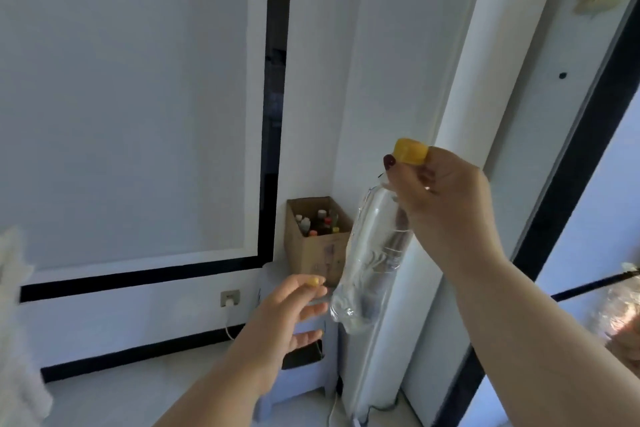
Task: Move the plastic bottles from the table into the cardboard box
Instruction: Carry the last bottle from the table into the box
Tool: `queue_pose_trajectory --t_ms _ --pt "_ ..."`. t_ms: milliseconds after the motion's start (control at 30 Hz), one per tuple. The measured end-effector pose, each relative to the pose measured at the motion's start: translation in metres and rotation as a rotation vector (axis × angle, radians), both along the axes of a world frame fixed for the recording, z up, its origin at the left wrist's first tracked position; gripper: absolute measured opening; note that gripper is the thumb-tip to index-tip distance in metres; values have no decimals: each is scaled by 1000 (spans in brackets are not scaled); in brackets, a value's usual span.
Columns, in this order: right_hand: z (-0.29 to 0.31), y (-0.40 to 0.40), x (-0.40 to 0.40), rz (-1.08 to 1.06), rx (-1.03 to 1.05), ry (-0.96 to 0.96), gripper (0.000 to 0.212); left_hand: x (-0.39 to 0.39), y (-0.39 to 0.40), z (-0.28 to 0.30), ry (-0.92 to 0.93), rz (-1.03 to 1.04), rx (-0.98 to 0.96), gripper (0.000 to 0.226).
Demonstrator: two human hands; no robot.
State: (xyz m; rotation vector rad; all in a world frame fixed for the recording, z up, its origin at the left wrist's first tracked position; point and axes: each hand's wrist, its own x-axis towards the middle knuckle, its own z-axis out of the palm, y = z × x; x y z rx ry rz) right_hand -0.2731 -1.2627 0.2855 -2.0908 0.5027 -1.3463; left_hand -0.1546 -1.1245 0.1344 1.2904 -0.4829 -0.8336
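My right hand (440,198) grips the neck of a clear plastic bottle (370,253) with a yellow cap (410,150); the bottle hangs down at a tilt in the air. Behind it, in the corner, an open cardboard box (317,253) stands on a pale stool and holds several small bottles with coloured caps. My left hand (287,308) reaches forward below the box with fingers spread and nothing in it, just left of the bottle's base.
The pale stool (304,367) under the box has a dark opening. A white upright unit (377,357) stands to its right. A wall socket (230,297) with a white cable is at the left. A glass panel at the right shows a reflection.
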Motion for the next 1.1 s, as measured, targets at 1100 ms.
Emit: queue_pose_trajectory --t_ms 1100 --pt "-157 -421 439 69 160 254 28 437 -407 -78 297 -39 202 52"
